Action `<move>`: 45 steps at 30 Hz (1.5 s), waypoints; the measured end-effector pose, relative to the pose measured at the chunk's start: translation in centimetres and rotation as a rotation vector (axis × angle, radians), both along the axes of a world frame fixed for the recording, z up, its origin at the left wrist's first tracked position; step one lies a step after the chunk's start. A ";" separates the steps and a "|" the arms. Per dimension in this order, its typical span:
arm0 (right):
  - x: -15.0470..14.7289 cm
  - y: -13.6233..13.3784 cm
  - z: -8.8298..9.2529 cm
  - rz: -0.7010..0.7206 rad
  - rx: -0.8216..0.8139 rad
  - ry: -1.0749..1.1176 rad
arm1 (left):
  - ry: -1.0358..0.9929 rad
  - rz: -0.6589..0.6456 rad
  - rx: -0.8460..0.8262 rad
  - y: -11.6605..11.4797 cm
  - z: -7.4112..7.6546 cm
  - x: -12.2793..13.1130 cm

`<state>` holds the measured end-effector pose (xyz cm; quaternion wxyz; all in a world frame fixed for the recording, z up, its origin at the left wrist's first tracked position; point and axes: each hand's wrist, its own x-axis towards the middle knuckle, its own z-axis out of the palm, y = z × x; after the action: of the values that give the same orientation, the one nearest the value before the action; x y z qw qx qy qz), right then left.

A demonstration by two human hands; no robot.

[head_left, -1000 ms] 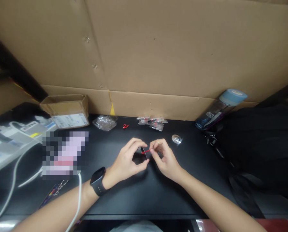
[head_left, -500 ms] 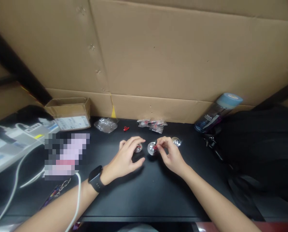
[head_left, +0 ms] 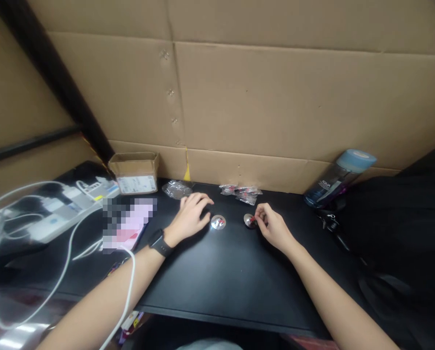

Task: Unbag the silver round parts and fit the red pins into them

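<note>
My right hand [head_left: 273, 226] pinches a red cord [head_left: 252, 221] at the middle of a small silver metal disc [head_left: 249, 221], which looks like a finger cymbal. To its left, a second silver disc [head_left: 218, 222] with a bit of red on it lies on the black table. My left hand [head_left: 193, 218], a dark watch [head_left: 160, 242] on its wrist, hovers just left of that disc. Its fingers are apart and hold nothing that I can see.
Small clear packets [head_left: 244, 192] with red inside lie at the back, near a crumpled clear bag [head_left: 176, 189]. A small cardboard box [head_left: 135, 172] and a white power strip [head_left: 75, 209] stand left. A bottle [head_left: 336, 180] and black bag [head_left: 403, 243] are right. A white cable [head_left: 130, 277] crosses my left forearm.
The view has shifted. My left hand has moved left and back from the left disc, which shows fully. The loose red loop and a third disc, seen earlier, are now hidden. My right hand keeps pinching the cord.
</note>
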<state>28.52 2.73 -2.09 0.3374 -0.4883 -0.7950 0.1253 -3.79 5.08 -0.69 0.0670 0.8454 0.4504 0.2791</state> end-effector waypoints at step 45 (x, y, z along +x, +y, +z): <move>-0.7 -0.7 0.1 0.178 -0.041 -0.018 | -0.451 0.400 0.366 5.2 1.4 -10.6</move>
<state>27.82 2.01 -1.98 0.3075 -0.4235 -0.8356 0.1667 -14.43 10.25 0.69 -0.0440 0.6554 0.5235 0.5427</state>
